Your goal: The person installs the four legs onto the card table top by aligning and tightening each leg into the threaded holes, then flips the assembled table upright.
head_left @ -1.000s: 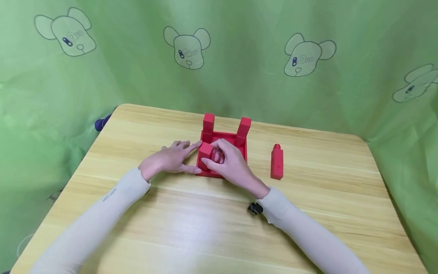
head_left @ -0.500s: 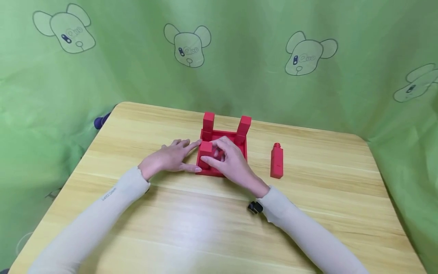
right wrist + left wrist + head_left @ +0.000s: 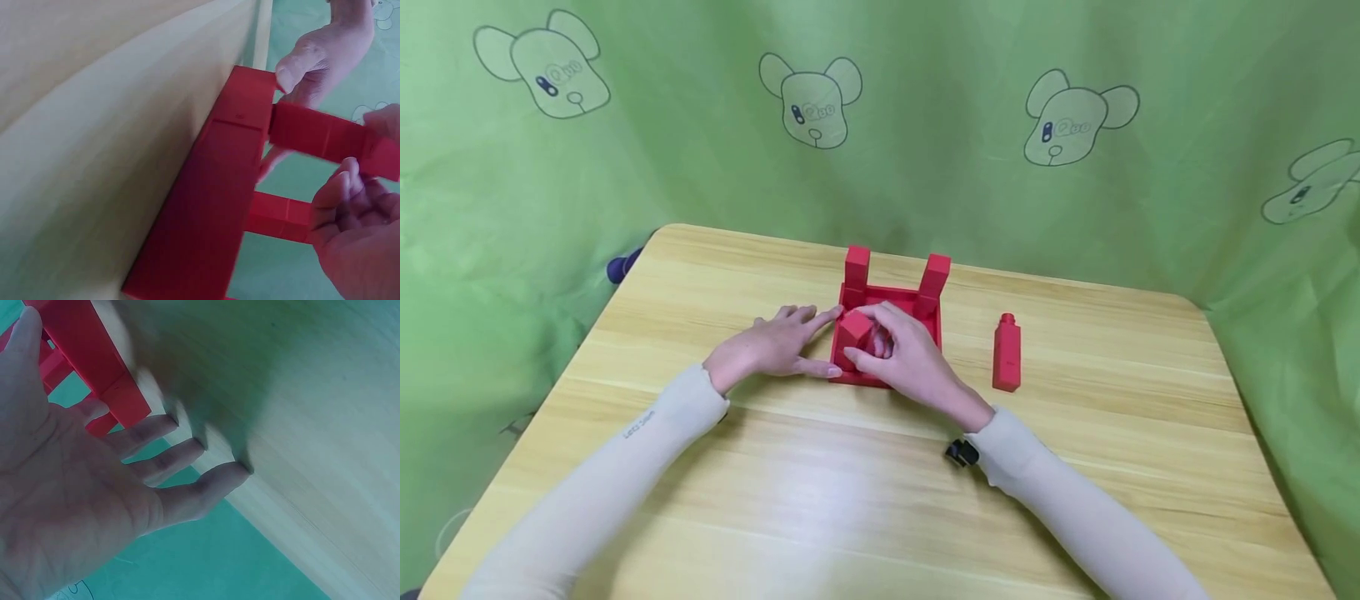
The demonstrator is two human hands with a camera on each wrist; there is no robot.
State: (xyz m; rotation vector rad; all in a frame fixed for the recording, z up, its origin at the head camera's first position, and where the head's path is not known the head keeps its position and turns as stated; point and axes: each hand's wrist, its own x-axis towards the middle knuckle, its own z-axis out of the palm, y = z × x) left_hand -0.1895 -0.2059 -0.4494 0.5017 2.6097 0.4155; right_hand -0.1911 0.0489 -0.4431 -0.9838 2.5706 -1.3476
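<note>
In the head view, the right hand (image 3: 906, 354) pinches an upright leg (image 3: 852, 331) at the tray (image 3: 865, 381)'s near left corner, thumb on the near side. To its left, the left hand (image 3: 771, 346) lies with fingers spread, index and thumb at the tray's side. Two far legs (image 3: 856, 268) stand beyond the right hand; a loose leg (image 3: 1006, 358) lies to its right on the table (image 3: 812, 508), threaded neck pointing away.

In the left wrist view, that hand's fingers are straight, thumb and index beside the tray wall — bracing, it seems, rather than gripping.

In the right wrist view, thumb and fingers hold the leg near its free end; the picture is too soft to tell whether its base is fully seated.

The step in hand looks like screwing this leg in — the next move calls for more twist, the leg kept upright and the tray steadied.
</note>
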